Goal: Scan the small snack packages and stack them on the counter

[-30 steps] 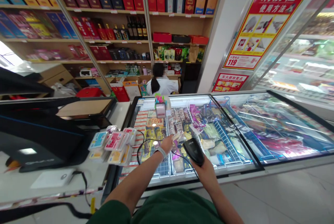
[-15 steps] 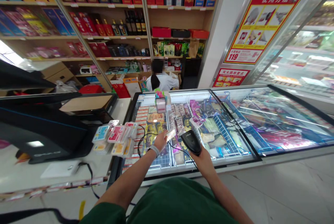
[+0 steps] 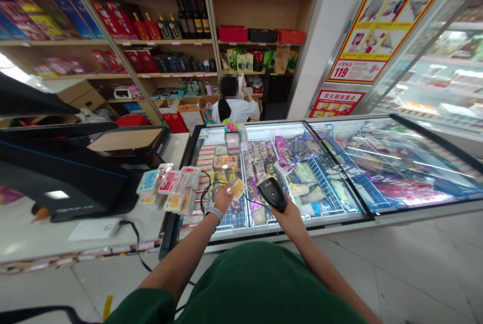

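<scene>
Left hand (image 3: 225,196) pinches a small yellow packet (image 3: 237,189); right hand (image 3: 286,210) grips a black scanner (image 3: 271,193) beside it

The single head-worn camera looked forward and down from above the wearer's chest, close over the glass-topped freezer (image 3: 287,173). Left of the freezer it took in the checkout surface (image 3: 33,243); beyond the freezer, farther off, stood the wooden shelves (image 3: 249,37).
</scene>
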Tool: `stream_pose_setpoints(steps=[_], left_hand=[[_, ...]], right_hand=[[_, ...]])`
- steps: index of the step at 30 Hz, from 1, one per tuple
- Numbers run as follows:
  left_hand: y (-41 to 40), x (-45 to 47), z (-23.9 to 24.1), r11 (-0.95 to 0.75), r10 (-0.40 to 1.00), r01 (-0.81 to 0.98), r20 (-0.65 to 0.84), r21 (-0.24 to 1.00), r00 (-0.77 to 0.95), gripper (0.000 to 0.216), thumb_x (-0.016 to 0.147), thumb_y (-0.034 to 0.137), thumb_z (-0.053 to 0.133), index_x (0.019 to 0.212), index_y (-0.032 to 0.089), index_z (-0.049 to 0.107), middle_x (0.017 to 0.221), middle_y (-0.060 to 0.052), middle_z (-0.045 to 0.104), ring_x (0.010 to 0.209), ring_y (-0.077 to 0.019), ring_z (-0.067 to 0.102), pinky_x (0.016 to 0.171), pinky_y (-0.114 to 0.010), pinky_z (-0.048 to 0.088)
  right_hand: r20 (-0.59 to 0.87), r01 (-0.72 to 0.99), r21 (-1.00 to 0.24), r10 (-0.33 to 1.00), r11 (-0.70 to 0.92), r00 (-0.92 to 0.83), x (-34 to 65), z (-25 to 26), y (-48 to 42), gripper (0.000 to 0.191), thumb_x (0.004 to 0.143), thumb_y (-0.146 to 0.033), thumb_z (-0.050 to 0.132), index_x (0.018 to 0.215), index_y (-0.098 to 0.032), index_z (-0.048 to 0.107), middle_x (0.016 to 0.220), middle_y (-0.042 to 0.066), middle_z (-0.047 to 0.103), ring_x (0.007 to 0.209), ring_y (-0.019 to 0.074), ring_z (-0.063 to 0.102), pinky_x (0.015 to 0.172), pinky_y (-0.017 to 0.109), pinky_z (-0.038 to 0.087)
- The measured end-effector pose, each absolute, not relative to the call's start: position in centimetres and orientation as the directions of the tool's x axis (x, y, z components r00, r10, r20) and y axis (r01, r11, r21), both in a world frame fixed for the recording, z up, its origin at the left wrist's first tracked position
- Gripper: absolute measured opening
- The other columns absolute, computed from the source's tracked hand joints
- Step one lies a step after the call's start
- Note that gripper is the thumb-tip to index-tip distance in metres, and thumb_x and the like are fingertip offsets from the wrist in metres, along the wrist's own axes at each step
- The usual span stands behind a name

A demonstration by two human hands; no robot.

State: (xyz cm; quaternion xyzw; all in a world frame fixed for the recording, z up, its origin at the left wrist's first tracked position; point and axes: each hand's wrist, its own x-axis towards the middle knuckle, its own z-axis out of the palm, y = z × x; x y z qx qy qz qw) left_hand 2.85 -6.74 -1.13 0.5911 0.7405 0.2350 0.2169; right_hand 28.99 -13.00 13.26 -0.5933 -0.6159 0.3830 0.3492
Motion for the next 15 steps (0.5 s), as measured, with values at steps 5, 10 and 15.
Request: stream_pose_setpoints(steps=[5,10,15], left_hand=[[-7.15,3.31,-1.65,0.278,0.956,0.759,-0.092,0.589,-0.279,0.064,0.066,0.028,0.077,0.124,0.015,0.055,0.115,-0.01,0.059,0.097,-0.019,0.06,0.09,-0.029,0.047],[-7.21,3.77,-1.92,0.304,0.95,0.771,-0.118,0.56,-0.289,0.06,0.062,0.023,0.079,0.118,0.017,0.057,0.107,-0.007,0.062,0.105,-0.0213,0.057,0.093,-0.03,0.044],[-7.5,3.82,-2.26,0.26,0.96,0.766,-0.073,0.588,-0.27,0.057,0.066,0.016,0.072,0.12,0.016,0.055,0.109,-0.009,0.063,0.099,-0.0218,0.059,0.088,-0.032,0.046]], right_hand=[[-0.011,0.468,-0.884,0.997,0.025,-0.073,28.96,13.18,-13.17,0.037,0.074,-0.029,0.061,0.108,-0.014,0.062,0.1,0.009,0.072,0.093,0.0271,0.066,0.082,0.036,0.051],[-0.01,0.463,-0.886,0.995,0.036,-0.095,29.19,12.73,-13.13,0.037,0.074,-0.027,0.063,0.109,-0.017,0.061,0.101,0.008,0.072,0.094,0.0273,0.066,0.083,0.037,0.051],[-0.007,0.465,-0.884,0.995,0.038,-0.095,29.5,12.72,-13.24,0.038,0.074,-0.028,0.063,0.11,-0.017,0.061,0.102,0.008,0.072,0.097,0.0279,0.066,0.083,0.037,0.051]])
